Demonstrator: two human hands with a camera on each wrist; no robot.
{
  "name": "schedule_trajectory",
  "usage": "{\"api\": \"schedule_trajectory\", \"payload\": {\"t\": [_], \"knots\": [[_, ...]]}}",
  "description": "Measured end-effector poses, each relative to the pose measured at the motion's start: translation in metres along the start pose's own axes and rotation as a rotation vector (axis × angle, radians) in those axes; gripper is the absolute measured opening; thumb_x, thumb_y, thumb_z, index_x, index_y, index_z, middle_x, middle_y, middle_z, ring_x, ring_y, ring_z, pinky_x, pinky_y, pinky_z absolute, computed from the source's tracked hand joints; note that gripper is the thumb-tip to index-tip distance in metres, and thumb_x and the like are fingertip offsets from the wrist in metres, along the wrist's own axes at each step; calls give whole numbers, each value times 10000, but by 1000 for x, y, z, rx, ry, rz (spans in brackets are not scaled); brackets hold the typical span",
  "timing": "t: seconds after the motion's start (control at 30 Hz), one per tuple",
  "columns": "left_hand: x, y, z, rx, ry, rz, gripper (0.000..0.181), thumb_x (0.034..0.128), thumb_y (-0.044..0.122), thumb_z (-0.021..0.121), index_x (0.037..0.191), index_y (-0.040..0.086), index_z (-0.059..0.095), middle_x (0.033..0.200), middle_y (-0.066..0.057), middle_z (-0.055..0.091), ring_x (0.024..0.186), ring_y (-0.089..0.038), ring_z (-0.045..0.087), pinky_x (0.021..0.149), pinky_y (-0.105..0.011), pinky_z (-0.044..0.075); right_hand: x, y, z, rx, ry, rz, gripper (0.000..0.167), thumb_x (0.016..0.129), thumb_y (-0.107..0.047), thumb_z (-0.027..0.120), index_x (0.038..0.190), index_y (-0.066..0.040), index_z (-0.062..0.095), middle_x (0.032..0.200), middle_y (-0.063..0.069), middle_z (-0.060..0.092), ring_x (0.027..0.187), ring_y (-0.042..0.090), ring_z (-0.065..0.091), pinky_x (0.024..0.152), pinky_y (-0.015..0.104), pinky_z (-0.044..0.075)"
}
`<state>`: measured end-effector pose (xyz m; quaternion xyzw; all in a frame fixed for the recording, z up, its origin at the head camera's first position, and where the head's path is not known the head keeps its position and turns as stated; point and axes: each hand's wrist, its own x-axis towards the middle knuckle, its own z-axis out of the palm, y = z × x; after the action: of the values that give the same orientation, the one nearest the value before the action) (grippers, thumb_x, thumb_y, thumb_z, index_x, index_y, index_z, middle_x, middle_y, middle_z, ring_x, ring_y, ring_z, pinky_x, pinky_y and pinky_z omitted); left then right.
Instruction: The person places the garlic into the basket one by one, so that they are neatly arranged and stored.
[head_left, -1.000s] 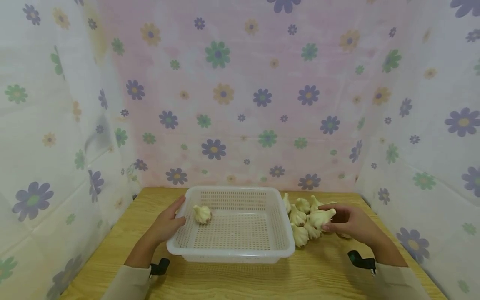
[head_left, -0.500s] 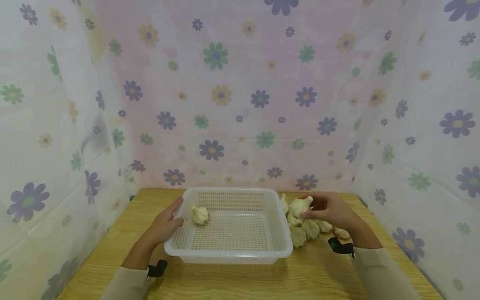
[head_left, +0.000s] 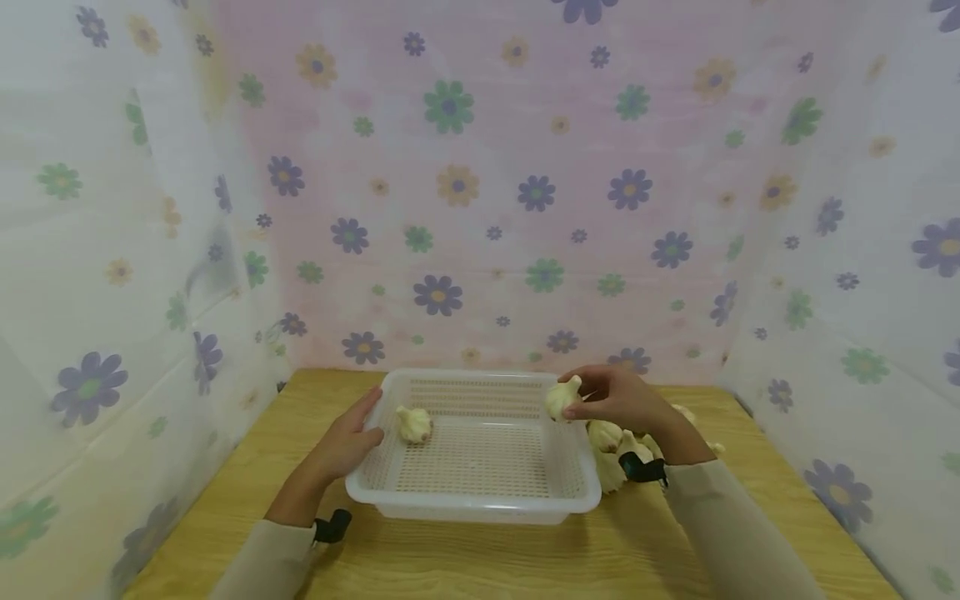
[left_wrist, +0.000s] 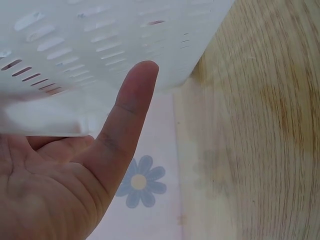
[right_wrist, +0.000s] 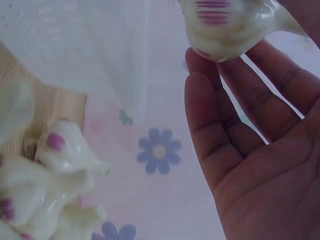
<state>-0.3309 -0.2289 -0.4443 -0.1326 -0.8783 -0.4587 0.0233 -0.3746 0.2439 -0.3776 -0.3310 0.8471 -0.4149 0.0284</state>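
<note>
Right fingers (right_wrist: 206,112), pinching a garlic bulb (head_left: 559,402), have moved leftward to the basket (head_left: 472,504), which the left fingers (left_wrist: 129,105) grip.

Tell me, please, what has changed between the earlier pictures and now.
The right hand has moved left, carrying a garlic bulb from the pile to the right side of the basket. Nothing was newly grasped or let go. The left hand stays on the basket's left side, and the bulb inside lies as before.

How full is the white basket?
Nearly empty: only one garlic bulb shows inside the basket, toward the left; the right hand grips a second bulb.
</note>
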Motion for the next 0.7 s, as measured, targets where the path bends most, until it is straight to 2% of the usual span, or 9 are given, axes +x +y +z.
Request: {"api": "schedule_trajectory", "payload": {"t": [0.1, 0.3, 0.43, 0.6, 0.7], "knots": [[1, -1, 0, 0, -10, -9, 787, 944, 87, 521, 1649, 19, 179, 1741, -162, 99, 1586, -435, 108, 1237, -634, 179, 13, -6, 8, 17, -17, 31, 556, 873, -344, 828, 1366, -158, 651, 1100, 42, 765, 954, 273, 753, 805, 359, 622], [2, 1, 1, 31, -7, -5, 775, 957, 82, 496, 1645, -9, 150, 1729, -210, 101, 1580, -458, 106, 1246, -623, 148, 40, -10, 24, -21, -17, 3, 534, 854, -347, 848, 1329, -165, 687, 1128, 33, 753, 1009, 235, 745, 827, 335, 622], [0, 4, -1, 58, -3, -5, 782, 950, 79, 499, 1642, -19, 149, 1726, -215, 108, 1580, -456, 107, 1253, -607, 134, 56, -12, 34, 11, -45, 18, 496, 850, -332, 854, 1301, -196, 699, 1165, 34, 745, 1033, 213, 744, 841, 343, 624], [1, 5, -1, 61, -16, -10, 788, 951, 82, 501, 1643, -21, 136, 1729, -210, 93, 1588, -440, 89, 1264, -593, 115, 72, -17, 44, 14, -57, 43, 481, 842, -332, 862, 1283, -212, 709, 1247, 35, 717, 1058, 215, 736, 835, 347, 623], [2, 3, -1, 72, -14, -2, 790, 949, 76, 499, 1639, -34, 131, 1727, -216, 92, 1588, -441, 88, 1264, -594, 112, 79, -20, 49, 7, -58, 42, 463, 840, -321, 866, 1258, -189, 720, 1242, 47, 725, 1068, 226, 737, 844, 360, 622]]}}
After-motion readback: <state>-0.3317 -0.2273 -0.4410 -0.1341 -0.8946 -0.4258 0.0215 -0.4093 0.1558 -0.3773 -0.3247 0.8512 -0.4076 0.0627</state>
